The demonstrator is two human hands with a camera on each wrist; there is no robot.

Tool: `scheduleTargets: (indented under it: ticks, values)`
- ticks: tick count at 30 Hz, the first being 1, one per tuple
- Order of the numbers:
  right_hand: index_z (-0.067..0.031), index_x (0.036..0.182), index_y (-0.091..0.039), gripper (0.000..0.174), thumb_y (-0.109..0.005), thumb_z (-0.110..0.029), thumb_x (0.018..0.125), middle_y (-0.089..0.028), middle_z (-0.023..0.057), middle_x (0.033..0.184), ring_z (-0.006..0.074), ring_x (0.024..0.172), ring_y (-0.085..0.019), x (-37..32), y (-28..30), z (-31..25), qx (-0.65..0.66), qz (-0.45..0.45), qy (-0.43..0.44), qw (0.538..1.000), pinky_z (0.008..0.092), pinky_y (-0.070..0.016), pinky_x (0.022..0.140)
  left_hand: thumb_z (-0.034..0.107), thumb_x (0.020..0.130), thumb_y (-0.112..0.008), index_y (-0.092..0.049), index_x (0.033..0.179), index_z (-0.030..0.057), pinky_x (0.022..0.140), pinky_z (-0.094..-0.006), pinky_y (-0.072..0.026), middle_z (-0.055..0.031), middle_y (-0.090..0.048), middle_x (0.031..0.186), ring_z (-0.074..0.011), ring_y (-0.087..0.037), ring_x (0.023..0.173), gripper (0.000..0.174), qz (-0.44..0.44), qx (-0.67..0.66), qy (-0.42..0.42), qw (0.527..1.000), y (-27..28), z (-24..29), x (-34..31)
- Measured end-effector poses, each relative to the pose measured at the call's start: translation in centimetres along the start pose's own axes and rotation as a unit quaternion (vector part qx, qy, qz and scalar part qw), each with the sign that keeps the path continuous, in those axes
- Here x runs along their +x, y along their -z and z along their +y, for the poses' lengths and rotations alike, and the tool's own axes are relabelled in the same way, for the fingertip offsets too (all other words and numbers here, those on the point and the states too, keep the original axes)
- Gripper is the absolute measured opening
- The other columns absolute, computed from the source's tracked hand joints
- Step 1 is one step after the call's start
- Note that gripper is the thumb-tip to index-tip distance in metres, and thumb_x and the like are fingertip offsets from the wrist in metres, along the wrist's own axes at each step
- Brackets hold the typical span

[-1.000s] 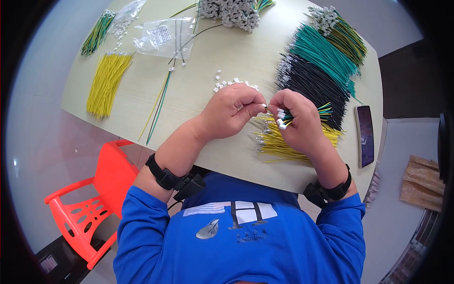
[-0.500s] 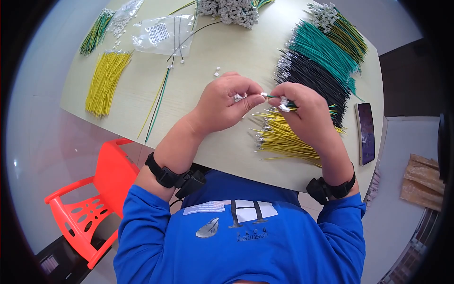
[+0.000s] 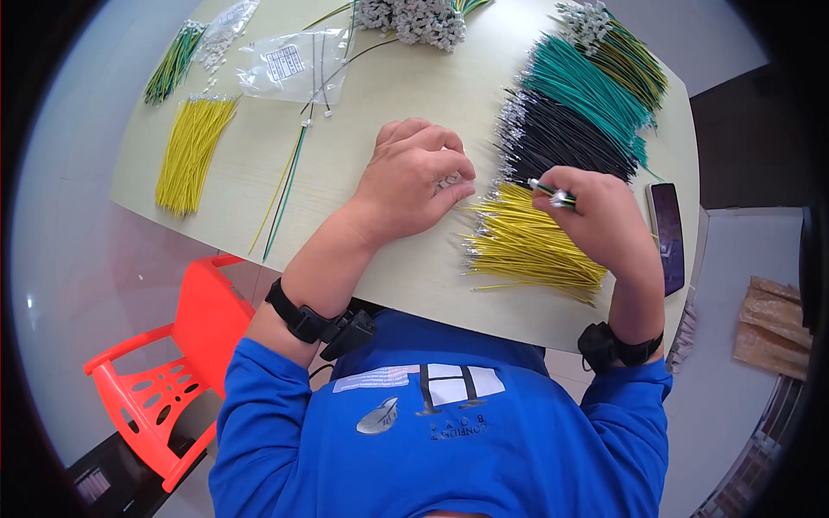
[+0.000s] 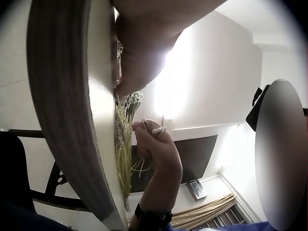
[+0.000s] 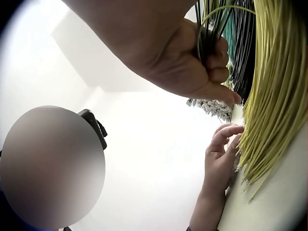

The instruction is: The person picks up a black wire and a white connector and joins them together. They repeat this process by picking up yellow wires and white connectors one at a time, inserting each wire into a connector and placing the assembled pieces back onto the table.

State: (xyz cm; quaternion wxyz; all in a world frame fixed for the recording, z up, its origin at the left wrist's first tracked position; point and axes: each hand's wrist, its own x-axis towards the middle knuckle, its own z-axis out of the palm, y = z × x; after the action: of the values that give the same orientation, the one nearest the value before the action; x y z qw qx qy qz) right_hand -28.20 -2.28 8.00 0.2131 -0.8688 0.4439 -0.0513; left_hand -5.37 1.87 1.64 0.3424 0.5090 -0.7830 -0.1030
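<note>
In the head view my left hand (image 3: 413, 183) reaches down over a small pile of white connector housings (image 3: 447, 180), with thumb and index finger apart around them. Part of the pile is hidden under the hand. My right hand (image 3: 600, 216) grips a bunch of green, black and yellow wires with white connectors (image 3: 560, 199) at their ends, above the yellow wires (image 3: 531, 246). From the right wrist view, the held wires (image 5: 207, 43) run through the curled fingers, and the thumb stretches forward.
Black wires (image 3: 566, 142), green wires (image 3: 587, 82) and a finished-looking harness bundle (image 3: 617, 39) lie at the right, near a phone (image 3: 665, 237). Left are another yellow bundle (image 3: 197, 155), a plastic bag (image 3: 289, 65) and a loose harness (image 3: 285, 190). A red chair (image 3: 207, 319) stands at the left.
My hands were together at a wire and a white connector; now they are apart. The right hand has moved right with the wires, and the left has turned down over the connector pile.
</note>
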Motion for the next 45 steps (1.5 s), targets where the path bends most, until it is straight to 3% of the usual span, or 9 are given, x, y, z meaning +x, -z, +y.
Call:
scheduleTargets:
  ticks: [4, 10, 14, 17, 25, 30, 33, 37, 45]
  values:
    - [-0.0033, 0.089, -0.065, 0.015, -0.068, -0.015, 0.080, -0.062, 0.0110, 0.082, 0.0281, 0.073, -0.060, 0.6, -1.9, 0.7, 0.026, 0.056, 0.048, 0.997, 0.0345, -0.0467, 0.065, 0.016, 0.073, -0.071, -0.067, 0.076, 0.0148, 0.090, -0.0352, -0.0324, 0.0029, -0.061, 0.085, -0.0190, -0.053, 0.093, 0.005, -0.010, 0.000, 0.001, 1.000, -0.2, -0.1, 0.0]
    - [-0.0035, 0.087, -0.063, 0.013, -0.067, -0.013, 0.079, -0.059, 0.0108, 0.085, 0.0279, 0.078, -0.059, 1.0, -2.3, -0.2, 0.028, 0.010, 0.019, 0.999, 0.0352, -0.0464, 0.070, 0.017, 0.074, -0.070, -0.066, 0.078, 0.0138, 0.087, -0.0359, -0.0346, 0.0016, -0.062, 0.085, -0.0216, -0.054, 0.088, 0.006, 0.002, -0.004, -0.021, 1.000, -0.4, -0.7, 0.0]
    - [-0.0027, 0.087, -0.062, 0.013, -0.067, -0.011, 0.079, -0.058, 0.0105, 0.084, 0.0284, 0.078, -0.058, 1.2, -3.0, 0.3, 0.027, 0.022, 0.044, 0.998, 0.0357, -0.0461, 0.070, 0.013, 0.081, -0.066, -0.067, 0.088, 0.0104, 0.083, -0.0326, -0.0410, -0.0016, -0.063, 0.085, -0.0194, -0.059, 0.085, 0.007, 0.048, -0.161, 0.045, 0.985, -0.1, -0.7, 0.0]
    - [-0.0020, 0.087, -0.060, 0.013, -0.066, -0.009, 0.078, -0.057, 0.0103, 0.082, 0.0284, 0.077, -0.057, 1.3, -3.0, 0.5, 0.025, 0.034, 0.070, 0.997, 0.0349, -0.0461, 0.069, 0.009, 0.089, -0.060, -0.065, 0.099, 0.0051, 0.077, -0.0259, -0.0467, -0.0042, -0.065, 0.087, -0.0141, -0.062, 0.084, 0.013, 0.078, -0.431, 0.139, 0.888, -0.6, -0.6, -0.2]
    - [-0.0008, 0.086, -0.059, 0.009, -0.065, -0.004, 0.081, -0.059, 0.0073, 0.077, 0.0164, 0.065, -0.054, 1.3, -2.1, -0.8, 0.174, 0.137, 0.075, 0.972, 0.0264, -0.0444, 0.059, 0.007, 0.090, -0.058, -0.063, 0.105, 0.0007, 0.078, -0.0221, -0.0480, -0.0046, -0.066, 0.093, -0.0104, -0.062, 0.089, 0.017, 0.040, -0.479, 0.149, 0.864, -0.3, -0.5, -0.2]
    - [-0.0005, 0.089, -0.061, 0.011, -0.067, -0.003, 0.080, -0.060, 0.0062, 0.076, 0.0122, 0.063, -0.053, 1.7, -3.1, -0.9, 0.167, 0.183, 0.163, 0.955, 0.0241, -0.0431, 0.057, 0.009, 0.088, -0.062, -0.064, 0.104, 0.0011, 0.075, -0.0213, -0.0472, -0.0037, -0.066, 0.092, -0.0086, -0.061, 0.085, 0.018, 0.008, -0.475, 0.163, 0.865, 0.0, -0.2, -0.3]
    - [-0.0006, 0.090, -0.062, 0.013, -0.068, -0.002, 0.079, -0.060, 0.0060, 0.075, 0.0121, 0.064, -0.053, 1.7, -3.2, -1.1, 0.161, 0.187, 0.169, 0.954, 0.0238, -0.0432, 0.058, 0.004, 0.089, -0.060, -0.059, 0.109, 0.0007, 0.083, -0.0250, -0.0470, -0.0057, -0.064, 0.098, -0.0123, -0.061, 0.094, 0.021, -0.044, -0.340, 0.103, 0.934, 0.4, -0.7, -0.4]
    - [-0.0006, 0.089, -0.062, 0.013, -0.069, -0.003, 0.078, -0.060, 0.0061, 0.077, 0.0115, 0.065, -0.054, 1.6, -3.0, -1.2, 0.159, 0.173, 0.153, 0.960, 0.0229, -0.0429, 0.058, 0.009, 0.085, -0.066, -0.065, 0.097, 0.0031, 0.068, -0.0208, -0.0452, -0.0027, -0.066, 0.090, -0.0057, -0.056, 0.075, 0.014, 0.017, -0.390, 0.107, 0.915, -0.2, -0.5, -0.4]
    - [-0.0011, 0.087, -0.062, 0.013, -0.070, -0.006, 0.079, -0.059, 0.0044, 0.070, 0.0104, 0.058, -0.050, 1.7, -3.6, -1.5, 0.200, 0.172, 0.114, 0.958, 0.0233, -0.0408, 0.054, 0.006, 0.085, -0.064, -0.065, 0.098, 0.0039, 0.069, -0.0209, -0.0457, -0.0027, -0.066, 0.091, -0.0064, -0.057, 0.076, 0.013, 0.045, -0.469, 0.113, 0.875, -0.8, -0.1, -0.3]
